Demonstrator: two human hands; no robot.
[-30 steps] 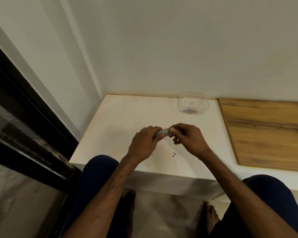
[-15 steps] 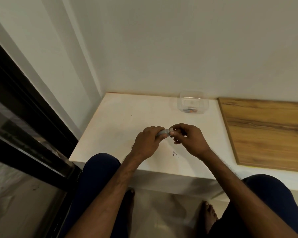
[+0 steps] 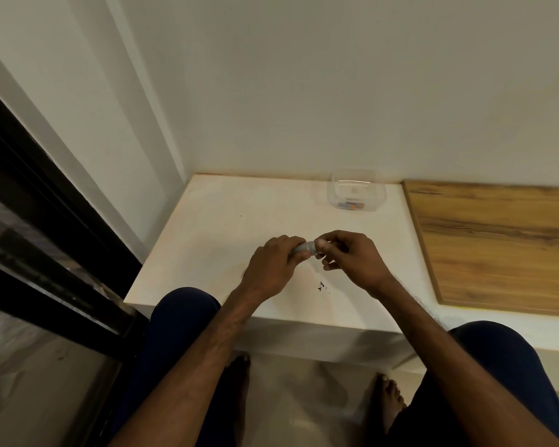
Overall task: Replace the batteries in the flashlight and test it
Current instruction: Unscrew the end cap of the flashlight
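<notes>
A small grey flashlight (image 3: 305, 247) is held above the white table (image 3: 213, 233), lying roughly level between both hands. My left hand (image 3: 271, 269) wraps around its body, which is mostly hidden in the fist. My right hand (image 3: 352, 259) pinches the flashlight's right end with thumb and fingertips. A clear plastic box (image 3: 355, 191) stands at the table's back edge and holds what look like batteries (image 3: 350, 206) with orange and dark parts.
A wooden panel (image 3: 497, 243) lies to the right of the white table. A black window frame (image 3: 46, 253) runs along the left. Small dark specks (image 3: 324, 287) lie on the table near my right wrist. My knees and bare feet are below the table edge.
Both hands stay on the flashlight in about the same place. The right fingers have shifted slightly at its end.
</notes>
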